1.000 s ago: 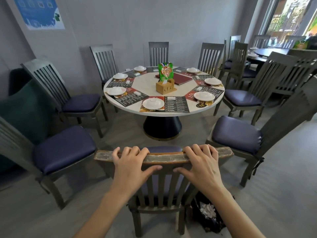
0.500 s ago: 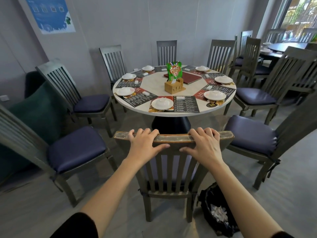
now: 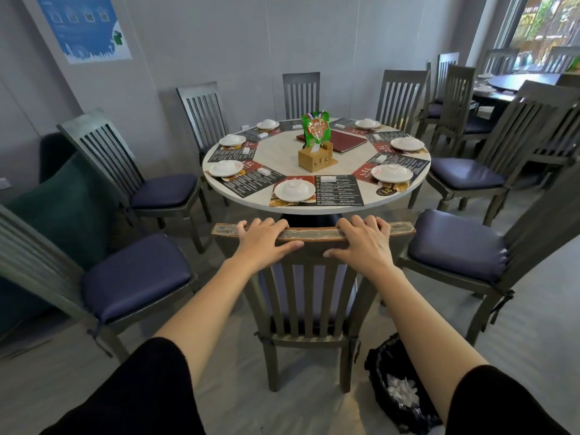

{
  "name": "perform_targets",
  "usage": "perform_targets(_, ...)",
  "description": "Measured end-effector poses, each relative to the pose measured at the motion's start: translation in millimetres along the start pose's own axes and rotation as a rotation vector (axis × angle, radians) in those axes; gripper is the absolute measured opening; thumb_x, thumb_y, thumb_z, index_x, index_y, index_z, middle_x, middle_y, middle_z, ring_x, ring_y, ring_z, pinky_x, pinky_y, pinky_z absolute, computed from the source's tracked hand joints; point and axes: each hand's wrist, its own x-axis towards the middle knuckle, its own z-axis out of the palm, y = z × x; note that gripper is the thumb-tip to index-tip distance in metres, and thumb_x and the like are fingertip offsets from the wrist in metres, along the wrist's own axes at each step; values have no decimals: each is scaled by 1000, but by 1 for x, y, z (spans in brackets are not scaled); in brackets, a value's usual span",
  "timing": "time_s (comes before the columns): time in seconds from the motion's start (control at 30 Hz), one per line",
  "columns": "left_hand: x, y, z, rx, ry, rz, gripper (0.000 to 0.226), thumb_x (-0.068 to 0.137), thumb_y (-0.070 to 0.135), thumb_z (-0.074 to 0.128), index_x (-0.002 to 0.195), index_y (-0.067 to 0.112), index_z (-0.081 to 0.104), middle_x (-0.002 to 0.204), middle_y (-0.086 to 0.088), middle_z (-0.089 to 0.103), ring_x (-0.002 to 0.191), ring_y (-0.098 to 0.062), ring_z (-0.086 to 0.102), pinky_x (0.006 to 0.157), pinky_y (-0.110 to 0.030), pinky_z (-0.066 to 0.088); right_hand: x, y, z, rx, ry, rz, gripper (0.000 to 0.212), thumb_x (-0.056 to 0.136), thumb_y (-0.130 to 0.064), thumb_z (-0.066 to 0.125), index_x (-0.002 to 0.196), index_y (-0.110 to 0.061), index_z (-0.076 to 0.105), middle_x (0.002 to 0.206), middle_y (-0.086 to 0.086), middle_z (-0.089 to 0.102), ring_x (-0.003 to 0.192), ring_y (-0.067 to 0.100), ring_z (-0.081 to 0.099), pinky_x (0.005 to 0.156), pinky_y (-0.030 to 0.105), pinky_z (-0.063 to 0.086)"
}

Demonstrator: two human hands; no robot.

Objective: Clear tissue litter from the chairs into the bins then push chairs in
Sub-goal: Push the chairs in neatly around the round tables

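A grey wooden chair (image 3: 309,296) with a blue cushion stands in front of me, its seat partly under the round table (image 3: 282,152). My left hand (image 3: 265,240) and my right hand (image 3: 364,241) both grip its worn top rail, fingers curled over the far side. A black bin (image 3: 398,390) lined with a bag stands on the floor at the lower right and holds white tissue litter (image 3: 401,389). No tissue shows on the visible chair cushions.
The table carries white dishes, menu mats, a wooden box with a green packet and a red folder. Pulled-out chairs stand at left (image 3: 125,277) and right (image 3: 464,246); more ring the table. A dark green sofa (image 3: 59,208) sits far left. A second table is at back right.
The chair has slid forward toward the table with both hands on its rail, and my arms are more outstretched. The view has come closer to the table.
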Motion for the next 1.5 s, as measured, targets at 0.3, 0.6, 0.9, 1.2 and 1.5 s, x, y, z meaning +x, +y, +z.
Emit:
perform_targets(0.3, 30, 5, 2, 0, -41, -12, 50, 85, 73, 33, 107, 32, 52, 116, 3, 57, 115, -25, 46, 105, -55, 19, 30, 19, 0, 46, -80, 1, 47, 81, -68, 54, 111, -32, 51, 117, -4, 56, 116, 23, 43, 107, 45, 21)
perform_targets(0.6, 51, -8, 2, -26, -46, 0, 49, 82, 75, 35, 101, 33, 53, 115, 6, 57, 113, -22, 47, 104, -54, 20, 50, 18, 5, 66, -108, 9, 57, 83, -75, 40, 115, -30, 52, 118, -3, 56, 117, 24, 43, 106, 45, 20)
perform_targets(0.9, 70, -13, 6, -20, -42, -20, 52, 80, 79, 34, 101, 35, 53, 120, 5, 58, 116, -22, 47, 104, -54, 20, 67, 21, 11, 72, -130, 26, 56, 84, -74, 38, 116, -30, 52, 123, -2, 55, 119, 25, 42, 109, 47, 19)
perform_targets(1.2, 91, -19, 8, -5, -58, -45, 69, 74, 85, 30, 114, 34, 53, 125, 3, 57, 117, -23, 47, 102, -54, 22, 85, 21, 16, 100, -140, 54, 57, 85, -72, 42, 121, -29, 52, 126, -1, 54, 123, 27, 40, 111, 48, 14)
perform_targets(1.5, 116, -28, 14, -2, -48, -63, 79, 65, 93, 23, 110, 35, 53, 120, 4, 60, 112, -23, 51, 102, -55, 25, 108, 24, 17, 145, -199, 72, 53, 87, -67, 46, 123, -29, 52, 129, 0, 53, 126, 28, 37, 112, 48, 9)
